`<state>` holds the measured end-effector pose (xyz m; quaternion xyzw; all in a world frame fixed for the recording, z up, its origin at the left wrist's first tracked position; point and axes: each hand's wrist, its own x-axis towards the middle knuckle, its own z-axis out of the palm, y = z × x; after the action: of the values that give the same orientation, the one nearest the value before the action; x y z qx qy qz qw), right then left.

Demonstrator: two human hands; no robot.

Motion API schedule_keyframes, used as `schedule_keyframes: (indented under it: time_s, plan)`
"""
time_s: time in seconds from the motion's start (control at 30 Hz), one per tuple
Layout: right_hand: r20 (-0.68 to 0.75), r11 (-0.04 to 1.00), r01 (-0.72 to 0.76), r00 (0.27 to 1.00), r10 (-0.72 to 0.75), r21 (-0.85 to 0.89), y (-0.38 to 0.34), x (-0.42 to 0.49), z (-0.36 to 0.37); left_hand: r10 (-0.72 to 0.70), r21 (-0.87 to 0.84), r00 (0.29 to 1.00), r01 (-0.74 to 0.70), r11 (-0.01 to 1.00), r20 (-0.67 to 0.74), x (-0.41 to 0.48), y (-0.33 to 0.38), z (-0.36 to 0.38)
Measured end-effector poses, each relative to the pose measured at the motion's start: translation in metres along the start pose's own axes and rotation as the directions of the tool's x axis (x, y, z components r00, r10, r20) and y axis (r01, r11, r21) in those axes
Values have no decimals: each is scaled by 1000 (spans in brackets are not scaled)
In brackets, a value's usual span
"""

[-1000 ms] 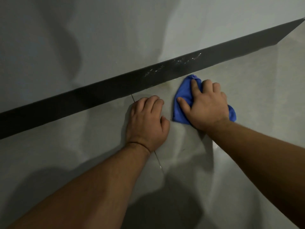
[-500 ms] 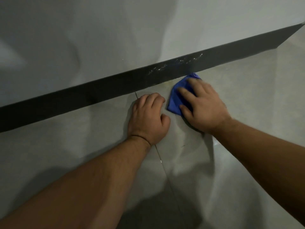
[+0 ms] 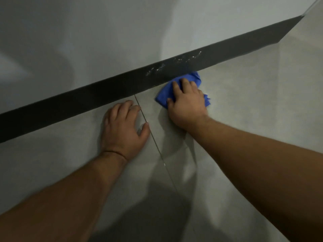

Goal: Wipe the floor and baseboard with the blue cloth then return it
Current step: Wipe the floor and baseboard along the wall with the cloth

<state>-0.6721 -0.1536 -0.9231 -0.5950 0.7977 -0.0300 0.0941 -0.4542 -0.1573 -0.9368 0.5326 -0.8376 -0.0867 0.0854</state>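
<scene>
The blue cloth (image 3: 183, 88) lies bunched on the floor (image 3: 253, 102), right of the middle of the frame, its top edge touching the dark baseboard (image 3: 104, 91). The right hand (image 3: 187, 103) presses flat on it, fingers spread. The left hand (image 3: 122, 126) rests open on the floor, holding nothing. This looks like the wiping step. White smears (image 3: 174, 62) show on the baseboard just above, so next the cloth should go up onto them.
</scene>
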Motion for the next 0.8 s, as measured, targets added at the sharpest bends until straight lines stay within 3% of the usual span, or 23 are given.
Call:
schedule_keyframes:
  time_s: [0.13,0.27,0.47,0.63,0.73,0.8]
  plan:
    - [-2,993,100,995,-100,62,-24,-17,3,2,2,1000,-2,1000,-1,1,-3,-5]
    - [-51,994,108,993,-108,-5,6,-35,0,-8,-7,999,9,1000,34,-1,-2,-8]
    - [-120,989,-146,982,148,18,14,4,-1,-13,-26,999,15,1000,43,-1,-1,-7]
    - [-114,993,33,993,-20,117,-36,-4,12,-41,-37,999,41,998,13,0,1,-7]
    - [-126,967,226,969,-212,117,-28,-31,15,-37,-44,999,37,998,0,-2,-1,-6]
    - [-159,960,265,955,-249,91,-12,-40,13,-35,-54,999,34,998,-6,-2,-2,-5]
